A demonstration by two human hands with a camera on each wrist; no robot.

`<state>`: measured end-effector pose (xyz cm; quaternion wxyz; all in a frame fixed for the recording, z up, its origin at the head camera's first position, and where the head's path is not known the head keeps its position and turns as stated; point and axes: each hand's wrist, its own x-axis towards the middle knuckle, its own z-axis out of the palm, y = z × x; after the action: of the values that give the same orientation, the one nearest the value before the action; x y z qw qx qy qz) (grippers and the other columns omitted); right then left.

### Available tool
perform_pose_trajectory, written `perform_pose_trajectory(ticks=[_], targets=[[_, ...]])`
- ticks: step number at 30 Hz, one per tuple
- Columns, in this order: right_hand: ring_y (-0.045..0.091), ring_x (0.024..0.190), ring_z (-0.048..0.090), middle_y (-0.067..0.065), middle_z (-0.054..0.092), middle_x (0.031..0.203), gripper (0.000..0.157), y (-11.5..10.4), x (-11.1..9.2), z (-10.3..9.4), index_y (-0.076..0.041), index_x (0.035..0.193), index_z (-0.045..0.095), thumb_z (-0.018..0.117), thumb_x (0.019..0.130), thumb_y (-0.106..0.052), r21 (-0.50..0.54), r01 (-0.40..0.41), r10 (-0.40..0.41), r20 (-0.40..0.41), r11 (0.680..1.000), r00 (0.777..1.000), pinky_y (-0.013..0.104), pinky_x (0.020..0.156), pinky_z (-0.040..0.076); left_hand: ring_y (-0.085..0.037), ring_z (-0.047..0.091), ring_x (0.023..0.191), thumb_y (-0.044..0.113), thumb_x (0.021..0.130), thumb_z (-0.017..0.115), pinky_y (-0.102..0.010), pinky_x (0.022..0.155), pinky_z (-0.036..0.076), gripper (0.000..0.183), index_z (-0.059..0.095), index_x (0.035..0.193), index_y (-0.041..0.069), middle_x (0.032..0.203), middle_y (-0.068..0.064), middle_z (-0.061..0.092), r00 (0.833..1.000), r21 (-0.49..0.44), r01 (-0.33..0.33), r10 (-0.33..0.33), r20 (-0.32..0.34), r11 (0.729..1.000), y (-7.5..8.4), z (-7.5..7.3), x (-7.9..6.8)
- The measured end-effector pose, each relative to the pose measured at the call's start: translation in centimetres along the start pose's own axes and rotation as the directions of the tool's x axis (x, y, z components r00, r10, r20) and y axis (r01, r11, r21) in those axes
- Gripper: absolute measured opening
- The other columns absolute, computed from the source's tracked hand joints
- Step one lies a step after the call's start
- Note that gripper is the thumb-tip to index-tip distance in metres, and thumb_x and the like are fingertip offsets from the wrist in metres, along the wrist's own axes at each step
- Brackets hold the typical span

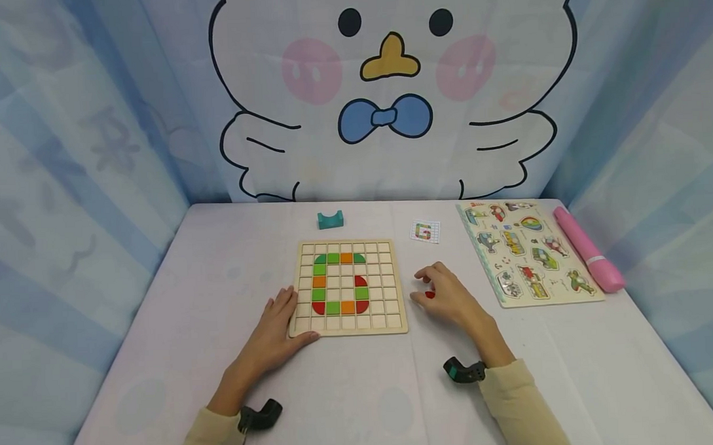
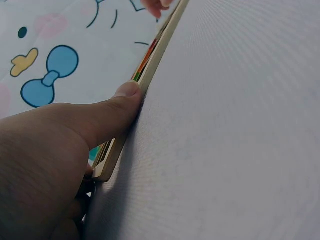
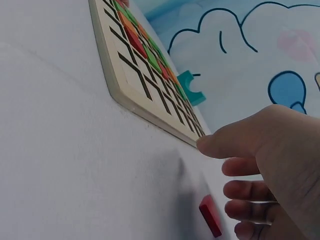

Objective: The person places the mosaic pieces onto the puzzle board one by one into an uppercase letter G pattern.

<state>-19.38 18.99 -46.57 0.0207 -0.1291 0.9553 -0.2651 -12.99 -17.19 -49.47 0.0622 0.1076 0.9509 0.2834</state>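
Observation:
A square wooden grid board (image 1: 388, 323) lies on the table, with green, orange and red tiles forming a broken ring in its cells. My left hand (image 1: 273, 335) rests at the board's near left corner, fingers stretched along the left edge. Its thumb (image 2: 117, 112) lies against the near edge. To the right of the board, my right hand (image 1: 450, 296) hovers low with loosely bent fingers, thumb and fingertips apart. A small red block (image 3: 210, 216) stands on the table just below those fingers, mostly hidden by the hand in the head view.
Beyond the board lies a teal block (image 1: 330, 220) with a curved notch. A small pattern card (image 1: 425, 232) is at the back right of the board. Farther right are a picture puzzle board (image 1: 519, 256) and a pink cylindrical case (image 1: 587, 248). Printed curtains enclose the table.

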Motion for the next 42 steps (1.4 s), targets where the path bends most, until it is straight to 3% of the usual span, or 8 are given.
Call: perform_pose_trajectory(ticks=[14,22,34,42], targets=[[0.017,0.083,0.054,0.007,0.062,0.096,0.021,1.8,-1.3,-0.7,-0.005,0.102,0.069,0.075,0.089,-0.02,0.003,-0.033,0.033,0.057,0.999,0.998,0.031,0.074,0.047,-0.038,0.016,0.156,0.053,0.088,0.071,-0.056,0.127,0.014,0.101,0.024,0.156,-0.005,0.166,-0.02,0.021,1.0,0.003,-0.011,0.011,-0.029,1.0,-0.2,0.3,0.0],[0.015,0.079,0.052,0.006,0.062,0.091,0.022,1.9,-1.2,-0.9,-0.003,0.103,0.07,0.078,0.088,-0.018,0.036,-0.032,0.03,0.058,0.999,0.998,0.027,0.07,0.045,-0.039,0.016,0.155,0.054,0.089,0.07,-0.056,0.127,0.014,0.101,0.024,0.156,-0.005,0.165,-0.021,0.022,0.999,-0.001,-0.018,0.018,-0.028,1.0,-0.2,0.3,0.0],[0.013,0.074,0.05,0.002,0.061,0.083,0.018,1.7,-0.3,-0.3,-0.01,0.096,0.064,0.077,0.088,-0.018,0.055,0.076,-0.073,-0.051,0.996,0.996,0.025,0.065,0.043,-0.039,0.018,0.155,0.054,0.088,0.071,-0.056,0.127,0.015,0.101,0.025,0.156,-0.005,0.165,-0.021,0.023,0.999,0.011,-0.016,0.017,-0.038,1.0,-0.2,0.2,-0.1],[0.015,0.083,0.056,0.006,0.064,0.094,0.011,0.1,1.3,0.0,-0.007,0.1,0.065,0.072,0.092,-0.01,0.088,0.136,-0.128,-0.092,0.987,0.988,0.028,0.073,0.05,-0.04,0.017,0.155,0.054,0.089,0.07,-0.057,0.127,0.014,0.1,0.025,0.156,-0.006,0.165,-0.022,0.023,0.999,0.003,-0.012,0.012,-0.032,1.0,-0.1,0.1,-0.2]])
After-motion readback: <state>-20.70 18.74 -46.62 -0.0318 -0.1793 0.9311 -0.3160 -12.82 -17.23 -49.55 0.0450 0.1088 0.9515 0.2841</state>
